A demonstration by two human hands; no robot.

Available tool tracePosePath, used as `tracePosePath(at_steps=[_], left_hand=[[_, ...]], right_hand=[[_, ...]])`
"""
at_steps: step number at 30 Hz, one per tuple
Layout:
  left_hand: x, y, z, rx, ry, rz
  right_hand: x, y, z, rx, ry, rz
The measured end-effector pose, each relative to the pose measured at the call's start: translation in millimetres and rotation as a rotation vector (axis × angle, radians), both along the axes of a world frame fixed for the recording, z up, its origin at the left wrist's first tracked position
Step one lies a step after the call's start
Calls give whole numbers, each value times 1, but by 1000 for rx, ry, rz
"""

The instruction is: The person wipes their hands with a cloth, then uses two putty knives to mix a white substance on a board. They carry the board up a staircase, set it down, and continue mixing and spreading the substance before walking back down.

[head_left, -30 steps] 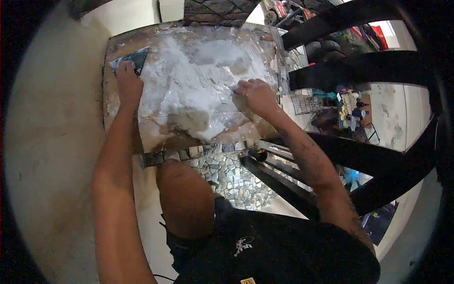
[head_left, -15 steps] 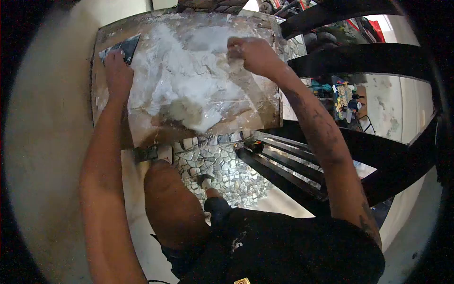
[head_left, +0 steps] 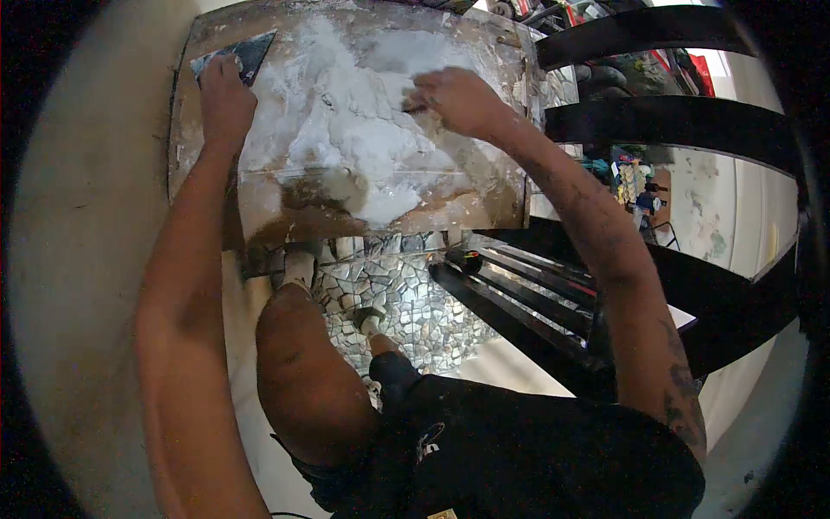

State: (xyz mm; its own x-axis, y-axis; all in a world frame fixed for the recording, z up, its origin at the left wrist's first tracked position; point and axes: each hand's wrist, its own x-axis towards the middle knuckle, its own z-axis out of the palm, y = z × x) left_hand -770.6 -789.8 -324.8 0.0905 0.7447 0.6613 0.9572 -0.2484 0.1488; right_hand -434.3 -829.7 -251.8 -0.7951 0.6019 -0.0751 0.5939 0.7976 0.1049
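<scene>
While the left hand point(head_left: 226, 105) is clenched on a broad dark blade point(head_left: 253, 59) at ten o'clock on the board point(head_left: 493, 205), the right hand point(head_left: 469, 104), fingers loosely curled, is at two o'clock, any grip indeterminable. White paste point(head_left: 367, 130): spread across the board's centre. Against one second ago: right hand farther toward twelve, blade at the same corner.

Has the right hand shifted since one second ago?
Yes: measured against the near edge of the white-smeared board, the right hand is now farther out, toward the far edge.
</scene>
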Motion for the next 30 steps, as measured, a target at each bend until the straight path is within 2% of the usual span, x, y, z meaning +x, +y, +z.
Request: tracePosePath(at_steps=[2, 5, 8, 9, 12, 15, 18, 20, 23, 24, 25, 27, 28, 30], left_hand=[[1, -2, 2, -18, -16, 9], [3, -2, 3, -22, 14, 25], [1, 0, 2, -71, 25, 43], [1, 1, 2, -97, 22, 45], [1, 0, 0, -84, 12, 37], [1, 2, -5, -72, 2, 40], [2, -1, 0, -47, 28, 43], [4, -2, 5, -117, 4, 38], [-4, -5, 0, -169, 54, 48], [-5, -2, -6, -161, 81, 48], [-16, 9, -39, -56, 67, 86], [-11, 5, -29, -136, 1, 69], [-8, 2, -24, -175, -32, 63], [-9, 5, -29, -136, -30, 71]], right_hand=[[16, -9, 4, -68, -23, -23], [13, 27, 26, -171, -184, -80], [-12, 39, 26, -141, -13, -120], [-17, 30, 13, -46, 56, -35], [13, 13, 1, -192, 82, 74], [13, 42, 21, -227, -115, 52], [-11, 51, 20, -106, 128, 48], [-14, 33, 4, -178, 82, 68], [0, 19, 4, -223, 109, 250], [-2, 27, 9, -242, 64, 257], [0, 43, 21, -237, 3, 254], [-13, 62, 23, -170, 107, 202], [-27, 60, 22, -156, 108, 86], [-31, 43, -7, -160, 175, 118]])
